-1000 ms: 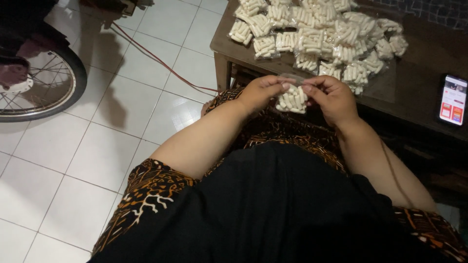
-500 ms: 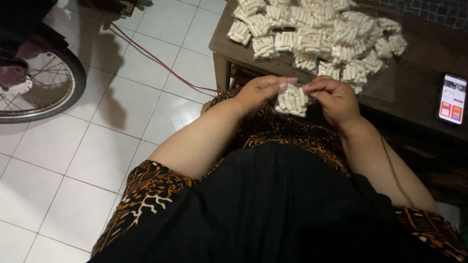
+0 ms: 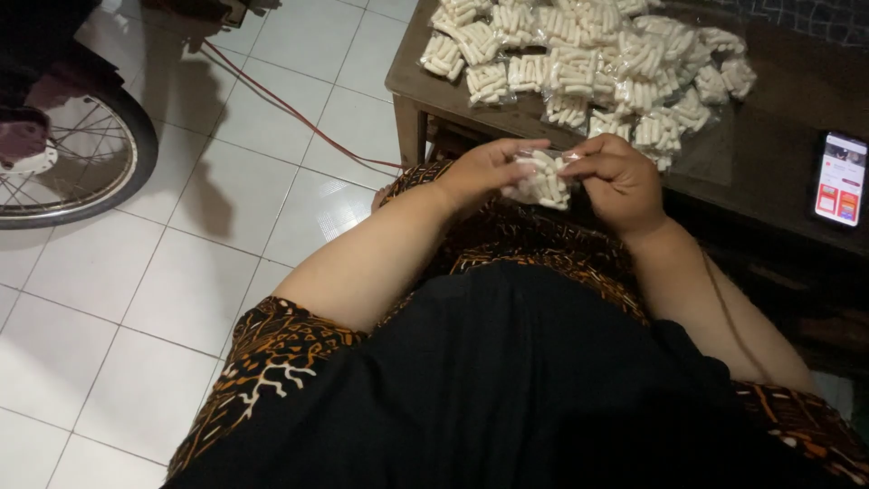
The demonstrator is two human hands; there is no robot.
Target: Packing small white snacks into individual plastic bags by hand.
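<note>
We have lifted the clear snack packet slightly; our left hand and right hand both pinch its top

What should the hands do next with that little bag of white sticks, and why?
Probably pinch its top shut: both the left hand and right hand grip the small clear bag at its upper edge, while filled bags already lie heaped on the table.
</note>
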